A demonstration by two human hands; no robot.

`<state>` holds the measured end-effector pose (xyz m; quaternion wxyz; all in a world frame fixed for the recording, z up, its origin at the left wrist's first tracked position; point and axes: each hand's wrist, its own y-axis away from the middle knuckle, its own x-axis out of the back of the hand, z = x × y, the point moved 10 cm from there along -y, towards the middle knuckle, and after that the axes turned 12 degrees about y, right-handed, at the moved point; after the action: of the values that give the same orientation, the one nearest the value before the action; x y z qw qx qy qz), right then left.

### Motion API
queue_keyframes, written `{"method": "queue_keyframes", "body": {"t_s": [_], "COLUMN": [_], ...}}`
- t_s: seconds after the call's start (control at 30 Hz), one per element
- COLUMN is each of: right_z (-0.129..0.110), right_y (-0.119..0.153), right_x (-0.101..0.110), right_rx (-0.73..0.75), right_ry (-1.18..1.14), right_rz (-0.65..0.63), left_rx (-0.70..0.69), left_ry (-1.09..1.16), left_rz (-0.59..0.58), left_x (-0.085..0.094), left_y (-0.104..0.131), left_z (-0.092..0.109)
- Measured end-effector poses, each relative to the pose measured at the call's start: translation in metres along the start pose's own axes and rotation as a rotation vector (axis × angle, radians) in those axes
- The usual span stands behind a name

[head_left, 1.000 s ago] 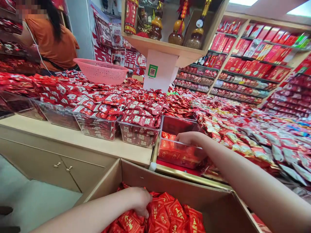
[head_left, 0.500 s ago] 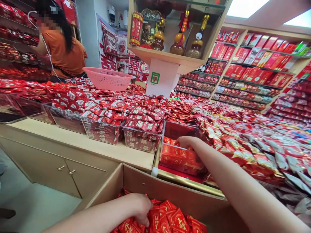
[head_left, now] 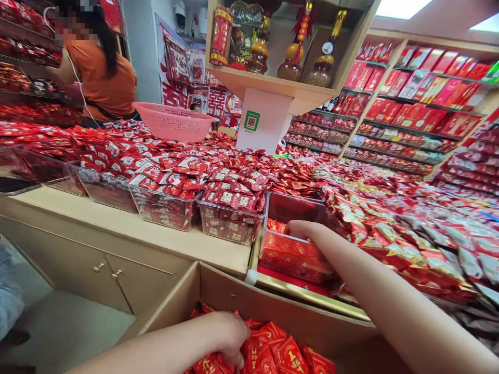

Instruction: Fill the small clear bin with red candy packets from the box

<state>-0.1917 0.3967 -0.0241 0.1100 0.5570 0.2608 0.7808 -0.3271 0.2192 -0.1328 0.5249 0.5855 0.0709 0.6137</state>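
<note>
A cardboard box (head_left: 249, 291) at the bottom centre holds a heap of red packets with gold print (head_left: 290, 356). My left hand (head_left: 232, 337) is down among these packets, its fingers curled; what lies in its grasp is hidden. Further up, my right hand (head_left: 302, 229) reaches into a clear plastic bin (head_left: 296, 257) partly filled with similar red packets. Its fingers are mostly hidden behind the wrist and in the bin, so their hold cannot be seen.
Clear bins of red packets (head_left: 232, 221) line the counter (head_left: 128, 221) to the left. Behind them sit a pink basket (head_left: 173, 122) and a display cabinet (head_left: 273, 83). A person in orange (head_left: 103, 78) stands at the left shelves. Piled packets (head_left: 390, 223) cover the right side.
The view has shifted slightly. Both hands stay in nearly the same places, the left in the box and the right in the bin. Something pale has come into view at the left edge.
</note>
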Motion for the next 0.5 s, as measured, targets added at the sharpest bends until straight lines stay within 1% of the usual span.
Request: {"method": "queue_keyframes", "body": {"t_s": [0.17,0.3,0.4,0.5], "right_z": [0.006,0.006,0.006,0.016], "right_y": [0.008,0.016,0.017,0.014], "right_x": [0.009,0.007,0.007,0.009], "right_rx": [-0.094,-0.111,-0.115,-0.175], "right_ry": [0.059,0.091,0.088,0.083], "right_rz": [0.034,0.01,0.015,0.054], "left_rx": [0.004,-0.012,0.002,-0.019], "left_ry": [-0.013,-0.012,-0.002,-0.004], "left_rz": [-0.007,-0.011,-0.014,-0.002], "left_x": [-0.002,-0.004,-0.005,-0.003], "left_y": [-0.004,-0.006,-0.006,-0.005], "left_z": [-0.003,-0.002,-0.004,-0.002]}}
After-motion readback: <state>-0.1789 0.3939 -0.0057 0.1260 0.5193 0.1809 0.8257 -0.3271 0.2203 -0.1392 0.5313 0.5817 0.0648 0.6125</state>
